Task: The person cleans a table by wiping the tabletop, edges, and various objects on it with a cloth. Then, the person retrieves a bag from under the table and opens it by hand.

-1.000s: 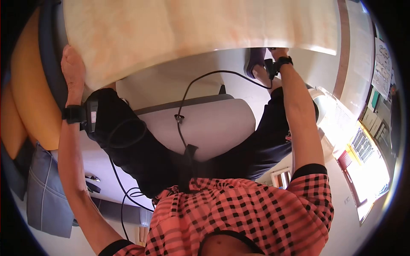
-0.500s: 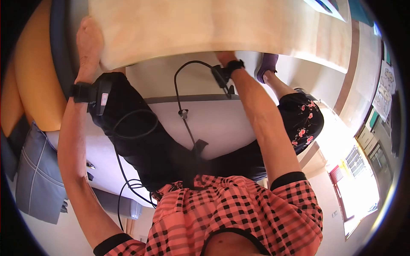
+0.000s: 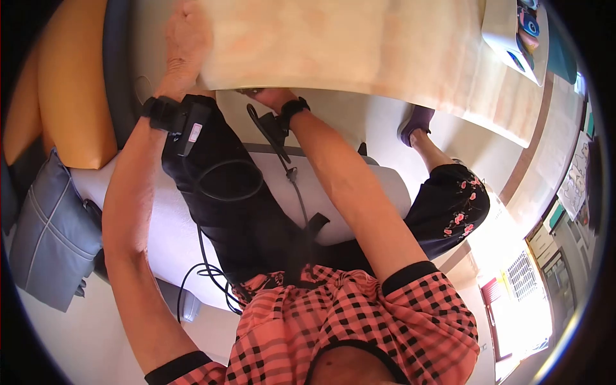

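Observation:
My left hand [image 3: 188, 40] lies at the left side of the pale table [image 3: 333, 45], back of the hand up. Its fingers run toward the top of the frame and cannot be made out. My right hand [image 3: 274, 98] is at the table's near edge, partly under it, with fingers closed around something small and dark that I cannot make out. Each wrist wears a black strap; a black box [image 3: 194, 128] is on the left one and another black device [image 3: 273, 130] on the right, with a cable running from it toward my waist.
A white box [image 3: 500, 38] with colourful items stands at the table's far right. An orange cushion [image 3: 74, 83] and a grey cushion [image 3: 54, 237] are at left. Black cable loops [image 3: 208, 273] hang beside my leg. My shoe [image 3: 417, 124] is under the table's right part.
My right hand has moved left along the table's near edge, closer to the left hand. In the picture, my left hand has shifted up and right. The view has turned, showing more of the white box.

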`<state>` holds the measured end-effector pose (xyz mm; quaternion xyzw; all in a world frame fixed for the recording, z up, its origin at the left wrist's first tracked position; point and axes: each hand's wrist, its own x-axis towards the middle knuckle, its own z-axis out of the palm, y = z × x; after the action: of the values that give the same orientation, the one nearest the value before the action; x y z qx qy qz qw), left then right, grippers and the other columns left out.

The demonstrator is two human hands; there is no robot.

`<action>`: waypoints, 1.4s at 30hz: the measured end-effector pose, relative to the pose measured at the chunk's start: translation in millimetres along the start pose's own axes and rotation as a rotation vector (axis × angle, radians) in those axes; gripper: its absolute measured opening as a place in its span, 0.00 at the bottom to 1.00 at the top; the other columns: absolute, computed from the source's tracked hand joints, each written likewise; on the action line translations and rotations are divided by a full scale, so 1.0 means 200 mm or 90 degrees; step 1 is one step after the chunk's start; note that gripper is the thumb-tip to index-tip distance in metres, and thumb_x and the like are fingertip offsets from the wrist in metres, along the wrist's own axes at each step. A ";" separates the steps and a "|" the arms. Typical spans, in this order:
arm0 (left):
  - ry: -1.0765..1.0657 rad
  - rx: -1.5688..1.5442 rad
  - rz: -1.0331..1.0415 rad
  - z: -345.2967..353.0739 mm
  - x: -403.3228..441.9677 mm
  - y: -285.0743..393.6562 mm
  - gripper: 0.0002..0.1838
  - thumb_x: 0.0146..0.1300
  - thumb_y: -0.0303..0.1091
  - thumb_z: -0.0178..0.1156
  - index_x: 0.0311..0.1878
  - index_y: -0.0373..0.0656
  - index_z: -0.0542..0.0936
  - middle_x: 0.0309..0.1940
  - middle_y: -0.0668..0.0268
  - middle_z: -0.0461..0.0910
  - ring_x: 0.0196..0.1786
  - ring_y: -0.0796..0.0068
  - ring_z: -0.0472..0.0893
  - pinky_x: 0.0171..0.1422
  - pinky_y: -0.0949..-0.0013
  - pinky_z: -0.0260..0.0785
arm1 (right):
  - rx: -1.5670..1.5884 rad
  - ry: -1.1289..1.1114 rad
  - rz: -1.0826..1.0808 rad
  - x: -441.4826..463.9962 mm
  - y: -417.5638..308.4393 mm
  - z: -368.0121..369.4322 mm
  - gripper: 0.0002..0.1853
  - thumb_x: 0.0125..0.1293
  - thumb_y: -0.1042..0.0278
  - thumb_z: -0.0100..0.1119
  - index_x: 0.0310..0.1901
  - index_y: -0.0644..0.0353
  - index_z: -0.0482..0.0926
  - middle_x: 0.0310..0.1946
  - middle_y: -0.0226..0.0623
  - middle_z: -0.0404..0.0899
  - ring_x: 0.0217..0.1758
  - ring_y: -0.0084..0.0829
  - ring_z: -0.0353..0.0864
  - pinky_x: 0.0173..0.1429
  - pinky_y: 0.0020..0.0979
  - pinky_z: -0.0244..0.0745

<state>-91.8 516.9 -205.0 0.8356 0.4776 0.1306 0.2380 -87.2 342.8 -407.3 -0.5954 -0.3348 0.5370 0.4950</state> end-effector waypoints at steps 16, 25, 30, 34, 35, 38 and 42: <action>0.028 -0.112 -0.001 0.11 0.03 -0.05 0.21 0.69 0.47 0.41 0.52 0.40 0.72 0.49 0.41 0.76 0.52 0.39 0.75 0.56 0.49 0.68 | -0.062 -0.065 0.206 -0.77 -0.79 -0.45 0.18 0.64 0.61 0.53 0.49 0.65 0.78 0.37 0.31 0.79 0.41 0.21 0.74 0.47 0.26 0.71; 0.127 -0.142 0.126 -0.21 -0.45 0.22 0.28 0.67 0.48 0.51 0.59 0.34 0.66 0.48 0.40 0.71 0.54 0.40 0.71 0.55 0.44 0.65 | -0.092 0.207 -0.046 -0.94 -1.41 -0.41 0.17 0.68 0.64 0.52 0.51 0.68 0.75 0.36 0.28 0.78 0.40 0.18 0.71 0.48 0.23 0.70; -0.123 -0.652 -0.075 -0.37 -0.81 0.47 0.23 0.67 0.46 0.55 0.57 0.39 0.69 0.42 0.58 0.74 0.45 0.67 0.73 0.49 0.66 0.68 | -0.148 0.118 -0.126 -0.84 -1.57 -0.33 0.21 0.75 0.53 0.45 0.53 0.67 0.72 0.36 0.32 0.77 0.43 0.20 0.71 0.51 0.25 0.69; -0.109 -0.744 -0.108 -0.08 -0.89 0.48 0.15 0.66 0.37 0.53 0.53 0.42 0.72 0.37 0.68 0.74 0.40 0.80 0.71 0.43 0.74 0.68 | -0.347 0.123 -0.190 -0.76 -1.41 -0.50 0.21 0.75 0.54 0.43 0.50 0.67 0.76 0.36 0.35 0.78 0.41 0.22 0.73 0.47 0.27 0.71; -0.123 -0.659 -0.116 -0.05 -0.91 0.49 0.12 0.64 0.31 0.51 0.50 0.41 0.74 0.35 0.67 0.74 0.37 0.80 0.74 0.37 0.76 0.70 | -0.429 0.166 -0.224 -0.74 -1.37 -0.58 0.21 0.75 0.54 0.44 0.48 0.66 0.77 0.35 0.35 0.79 0.41 0.22 0.73 0.46 0.26 0.71; -0.233 -0.871 -0.269 -0.06 -0.95 0.66 0.12 0.62 0.29 0.50 0.49 0.40 0.74 0.33 0.67 0.75 0.32 0.80 0.75 0.31 0.73 0.72 | -0.320 0.246 -0.072 -0.73 -1.33 -0.78 0.20 0.73 0.55 0.48 0.46 0.66 0.80 0.34 0.33 0.80 0.39 0.20 0.74 0.45 0.25 0.72; -0.076 -1.006 -0.338 0.20 -1.02 0.77 0.14 0.58 0.29 0.52 0.48 0.36 0.70 0.32 0.63 0.75 0.30 0.74 0.77 0.25 0.69 0.78 | -0.137 0.238 0.060 -0.74 -1.28 -0.76 0.16 0.71 0.59 0.53 0.45 0.66 0.81 0.34 0.30 0.81 0.37 0.18 0.75 0.42 0.23 0.72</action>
<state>-63.1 264.4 -157.0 0.2882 0.4129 0.3220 0.8017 64.5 243.8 -129.9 -0.7491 -0.2641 0.4008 0.4566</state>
